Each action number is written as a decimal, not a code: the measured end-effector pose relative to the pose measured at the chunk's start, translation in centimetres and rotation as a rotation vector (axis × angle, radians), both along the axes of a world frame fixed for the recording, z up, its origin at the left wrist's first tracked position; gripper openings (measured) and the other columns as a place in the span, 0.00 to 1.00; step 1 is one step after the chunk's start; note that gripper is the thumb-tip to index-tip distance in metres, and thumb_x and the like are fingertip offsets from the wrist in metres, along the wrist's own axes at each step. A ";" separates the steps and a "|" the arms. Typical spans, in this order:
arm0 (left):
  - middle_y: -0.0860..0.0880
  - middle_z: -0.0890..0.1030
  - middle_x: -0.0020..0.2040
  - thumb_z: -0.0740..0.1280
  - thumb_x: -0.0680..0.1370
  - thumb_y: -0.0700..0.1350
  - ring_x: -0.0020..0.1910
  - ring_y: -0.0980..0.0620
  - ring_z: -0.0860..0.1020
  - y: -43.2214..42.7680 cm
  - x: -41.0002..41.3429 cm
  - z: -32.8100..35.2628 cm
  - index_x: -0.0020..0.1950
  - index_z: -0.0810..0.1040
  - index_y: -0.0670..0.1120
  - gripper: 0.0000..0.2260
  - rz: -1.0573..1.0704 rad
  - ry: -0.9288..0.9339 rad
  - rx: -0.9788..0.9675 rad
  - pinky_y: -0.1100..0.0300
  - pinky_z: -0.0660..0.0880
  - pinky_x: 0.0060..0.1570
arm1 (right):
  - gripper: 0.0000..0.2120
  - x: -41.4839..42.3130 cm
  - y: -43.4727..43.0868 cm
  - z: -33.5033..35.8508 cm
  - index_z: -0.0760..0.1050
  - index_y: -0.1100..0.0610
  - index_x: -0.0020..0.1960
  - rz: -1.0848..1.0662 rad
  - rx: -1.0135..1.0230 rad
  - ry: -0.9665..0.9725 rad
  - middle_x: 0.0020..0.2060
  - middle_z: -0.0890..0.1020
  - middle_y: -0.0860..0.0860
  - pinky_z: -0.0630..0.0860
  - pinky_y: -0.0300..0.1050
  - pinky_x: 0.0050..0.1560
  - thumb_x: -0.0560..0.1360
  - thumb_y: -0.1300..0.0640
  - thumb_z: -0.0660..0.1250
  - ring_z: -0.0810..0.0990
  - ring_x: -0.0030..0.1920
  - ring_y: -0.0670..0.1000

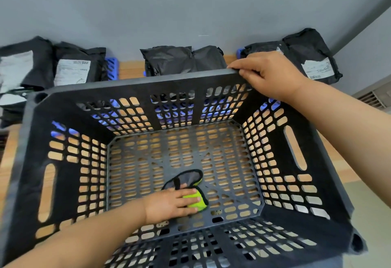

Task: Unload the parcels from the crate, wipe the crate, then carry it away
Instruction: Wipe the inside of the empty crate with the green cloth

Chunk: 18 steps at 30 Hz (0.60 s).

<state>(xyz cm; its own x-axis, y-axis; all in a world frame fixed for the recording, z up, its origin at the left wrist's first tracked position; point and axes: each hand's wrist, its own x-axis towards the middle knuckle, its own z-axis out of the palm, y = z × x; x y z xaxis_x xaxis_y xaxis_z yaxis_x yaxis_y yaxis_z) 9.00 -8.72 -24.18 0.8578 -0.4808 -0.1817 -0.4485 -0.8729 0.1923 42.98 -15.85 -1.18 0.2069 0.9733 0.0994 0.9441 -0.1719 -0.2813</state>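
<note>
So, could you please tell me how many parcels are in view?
6 parcels: two at the far left, two in the middle behind the crate, two at the right past the right hand. Another may lie partly hidden at the lower left.

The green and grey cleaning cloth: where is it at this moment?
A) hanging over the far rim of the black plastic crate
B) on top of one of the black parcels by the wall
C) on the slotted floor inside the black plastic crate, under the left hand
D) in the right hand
C: the green and grey cleaning cloth lies on the slotted floor of the black plastic crate, with the left hand pressing on it.
</note>
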 end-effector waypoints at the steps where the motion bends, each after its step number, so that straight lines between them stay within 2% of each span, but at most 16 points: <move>1: 0.51 0.73 0.68 0.80 0.64 0.46 0.68 0.47 0.70 0.8 0.5 0.2 0.70 0.65 0.52 0.38 0.033 0.012 0.022 0.54 0.80 0.49 | 0.15 0.1 0.0 -0.1 0.76 0.54 0.64 0.004 0.001 -0.005 0.51 0.82 0.53 0.76 0.52 0.52 0.79 0.60 0.60 0.79 0.51 0.54; 3: 0.51 0.76 0.66 0.81 0.59 0.45 0.65 0.47 0.74 2.4 1.4 0.1 0.68 0.65 0.53 0.42 0.120 0.012 0.069 0.56 0.81 0.43 | 0.15 0.1 0.1 -0.2 0.76 0.55 0.64 0.012 0.005 -0.014 0.51 0.82 0.53 0.76 0.50 0.51 0.79 0.60 0.60 0.79 0.50 0.54; 5: 0.49 0.78 0.63 0.81 0.59 0.42 0.62 0.46 0.77 4.3 2.4 0.2 0.67 0.66 0.53 0.41 0.216 -0.013 0.111 0.56 0.81 0.42 | 0.15 0.2 0.1 -0.3 0.76 0.55 0.64 0.020 0.016 -0.020 0.51 0.82 0.54 0.75 0.49 0.51 0.79 0.61 0.61 0.79 0.50 0.55; 7: 0.45 0.78 0.63 0.76 0.64 0.36 0.61 0.41 0.77 6.6 3.2 0.3 0.67 0.66 0.51 0.35 0.337 -0.070 0.092 0.49 0.81 0.43 | 0.15 0.3 0.2 -0.4 0.76 0.56 0.64 0.018 0.018 -0.024 0.51 0.82 0.54 0.73 0.45 0.50 0.79 0.61 0.61 0.79 0.50 0.55; 9: 0.42 0.76 0.65 0.76 0.63 0.33 0.63 0.39 0.75 8.6 3.6 0.4 0.68 0.66 0.50 0.38 0.427 -0.048 0.084 0.45 0.80 0.45 | 0.15 0.4 0.2 -0.5 0.76 0.55 0.64 0.016 0.017 -0.031 0.50 0.82 0.54 0.70 0.43 0.48 0.79 0.61 0.61 0.79 0.49 0.54; 11: 0.42 0.72 0.69 0.75 0.65 0.32 0.67 0.38 0.70 9.3 3.8 0.3 0.71 0.65 0.50 0.38 0.460 0.004 0.071 0.43 0.79 0.49 | 0.15 0.4 0.2 -0.5 0.76 0.55 0.64 0.022 0.019 -0.035 0.49 0.82 0.54 0.70 0.43 0.48 0.79 0.61 0.61 0.78 0.48 0.53; 12: 0.43 0.68 0.72 0.72 0.70 0.32 0.71 0.39 0.65 9.2 3.7 0.2 0.74 0.62 0.50 0.37 0.472 0.027 0.062 0.42 0.76 0.55 | 0.15 0.4 0.2 -0.5 0.76 0.56 0.64 0.024 0.022 -0.038 0.48 0.82 0.54 0.70 0.43 0.47 0.79 0.61 0.61 0.78 0.48 0.53; 14: 0.47 0.54 0.78 0.61 0.78 0.32 0.77 0.43 0.49 9.0 3.7 0.1 0.77 0.51 0.53 0.33 0.479 0.098 0.064 0.43 0.66 0.67 | 0.14 0.4 0.1 -0.6 0.77 0.56 0.63 0.028 0.025 -0.047 0.46 0.82 0.54 0.70 0.43 0.46 0.79 0.61 0.61 0.78 0.46 0.53; 15: 0.49 0.48 0.78 0.58 0.79 0.33 0.77 0.47 0.44 9.0 3.8 0.3 0.78 0.47 0.54 0.33 0.497 0.144 0.076 0.45 0.62 0.70 | 0.14 0.4 0.1 -0.7 0.77 0.56 0.63 0.032 0.028 -0.051 0.46 0.82 0.54 0.69 0.43 0.46 0.79 0.60 0.60 0.78 0.46 0.53; 16: 0.51 0.46 0.78 0.56 0.80 0.33 0.77 0.49 0.42 9.0 3.9 0.5 0.77 0.44 0.54 0.33 0.522 0.180 0.080 0.47 0.60 0.71 | 0.15 0.4 0.2 -0.7 0.77 0.56 0.63 0.034 0.030 -0.052 0.46 0.82 0.54 0.69 0.42 0.46 0.78 0.59 0.60 0.78 0.46 0.52; 18: 0.52 0.47 0.78 0.56 0.79 0.31 0.77 0.52 0.43 8.8 3.8 0.7 0.77 0.45 0.54 0.33 0.601 0.193 0.013 0.47 0.59 0.70 | 0.15 0.2 0.2 -0.8 0.77 0.56 0.62 0.039 0.033 -0.047 0.46 0.82 0.55 0.68 0.42 0.47 0.78 0.59 0.59 0.78 0.45 0.52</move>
